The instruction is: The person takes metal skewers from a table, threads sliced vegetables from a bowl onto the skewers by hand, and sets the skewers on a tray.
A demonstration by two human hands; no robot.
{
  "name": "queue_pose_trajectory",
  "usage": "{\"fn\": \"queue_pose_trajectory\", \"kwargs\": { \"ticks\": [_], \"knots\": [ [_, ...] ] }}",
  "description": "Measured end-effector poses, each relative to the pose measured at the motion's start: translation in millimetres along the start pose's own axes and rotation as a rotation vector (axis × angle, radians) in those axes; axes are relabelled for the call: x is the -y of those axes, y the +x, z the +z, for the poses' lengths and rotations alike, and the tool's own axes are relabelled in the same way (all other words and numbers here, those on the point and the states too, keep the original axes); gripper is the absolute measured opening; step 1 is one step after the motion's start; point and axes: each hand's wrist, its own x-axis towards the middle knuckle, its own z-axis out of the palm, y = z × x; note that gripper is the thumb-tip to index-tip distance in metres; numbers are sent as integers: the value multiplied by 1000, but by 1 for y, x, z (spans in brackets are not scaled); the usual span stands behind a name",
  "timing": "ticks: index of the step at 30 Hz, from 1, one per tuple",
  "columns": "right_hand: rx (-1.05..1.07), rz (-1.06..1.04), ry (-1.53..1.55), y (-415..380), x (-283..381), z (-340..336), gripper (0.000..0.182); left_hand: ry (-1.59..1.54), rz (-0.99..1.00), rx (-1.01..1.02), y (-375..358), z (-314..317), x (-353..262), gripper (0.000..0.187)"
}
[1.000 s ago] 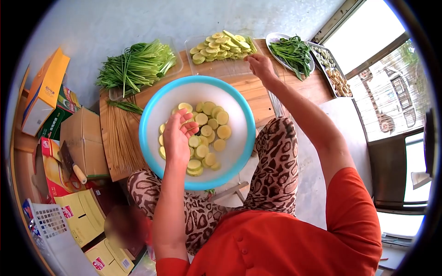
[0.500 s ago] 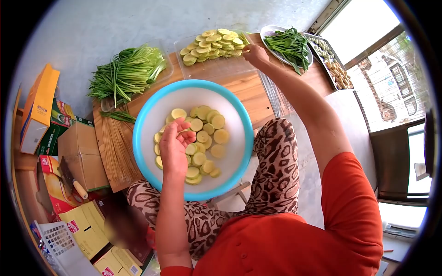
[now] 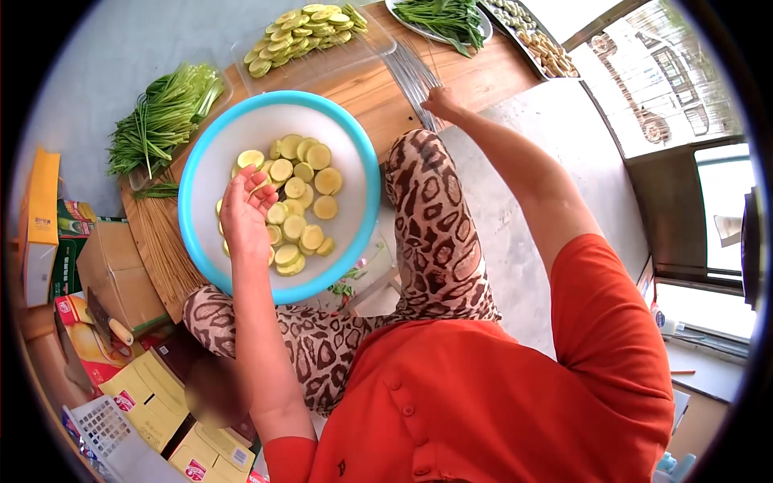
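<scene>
My left hand point(image 3: 246, 206) is over the blue-rimmed white basin point(image 3: 369, 201), its fingers curled around a pale green zucchini slice point(image 3: 261, 184). Many more round zucchini slices point(image 3: 328, 181) lie in the basin below and beside it. Off to the right, my right hand point(image 3: 443, 105) has its fingers pinched together at the near ends of a bundle of thin metal skewers point(image 3: 411, 79). These skewers lie on the wooden table point(image 3: 493, 80), partly under clear plastic.
Skewered zucchini slices point(image 3: 302, 36) are piled on a clear tray at the back. Leafy greens point(image 3: 165, 117) stand left, with more on a plate point(image 3: 441, 20). Bamboo sticks point(image 3: 159, 245) lie by the basin. A knife point(image 3: 111, 322) rests near a cardboard box point(image 3: 121, 270).
My right hand has come away from the tray of skewered zucchini and down to the metal skewers. My left hand stays over the basin. The whole view has shifted.
</scene>
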Motion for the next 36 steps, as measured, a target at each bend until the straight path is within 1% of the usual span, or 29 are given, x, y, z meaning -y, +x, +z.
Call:
{"fn": "queue_pose_trajectory", "kwargs": {
  "ticks": [2, 3, 4, 7, 14, 16, 17, 18, 20, 21, 22, 24, 25, 26, 28, 30, 31, 32, 34, 36],
  "knots": [
    [-13, 20, -115, -22, 13, -3, 37, 14, -17, -9, 3, -1, 4, 35],
    [-13, 41, -125, -41, 28, -18, 32, 17, -17, -6, 4, -1, 5, 35],
    [-13, 42, -122, -40, 30, -16, 32, 33, -23, -16, 5, 0, 6, 35],
    [2, 149, -79, -34, 34, -10, 28, 60, -24, -23, 5, 0, 7, 35],
    [35, 122, 107, -18, 11, -6, 26, 106, -16, -27, 4, 7, 6, 33],
    [159, 96, 220, -16, 6, -13, 24, 99, -6, -10, 4, 5, 7, 33],
    [110, 59, 203, -16, 4, -14, 22, 93, 6, 9, 4, 5, 7, 33],
    [108, 58, 203, -15, 1, -16, 22, 91, 8, 9, 4, 5, 6, 33],
    [203, 117, 368, -21, 4, -29, 19, 105, -2, -7, 2, 6, 5, 33],
    [229, 222, 511, -26, 5, -36, 14, 102, 1, -9, 1, 6, 4, 33],
    [226, 218, 510, -32, 6, -43, 14, 97, 1, -9, 1, 4, 4, 32],
    [335, 313, 1074, -48, 11, -55, 10, 86, 6, -14, 1, 1, 4, 32],
    [383, 308, 1315, -61, 18, -64, 12, 75, 8, -14, 2, 0, 3, 32],
    [398, 298, 1305, -63, 21, -72, 12, 62, 9, -22, 2, -4, 3, 32],
    [611, 236, 1811, -71, 27, -84, 14, 16, 32, -32, 5, -11, 2, 30],
    [651, 27, 1863, -100, 52, -107, 15, -6, 65, -42, 5, -16, -2, 29],
    [616, -8, 1862, -121, 72, -119, 16, -13, 70, -56, 5, -18, -4, 29],
    [630, -72, 1860, -142, 89, -128, 17, -22, 74, -66, 4, -19, -6, 29],
    [653, -220, 1700, -171, 115, -131, 16, -11, 86, -80, 3, -21, -9, 30],
    [678, -377, 1455, -212, 145, -131, 17, 14, 60, -65, 2, -22, -12, 31]
  ]
}}
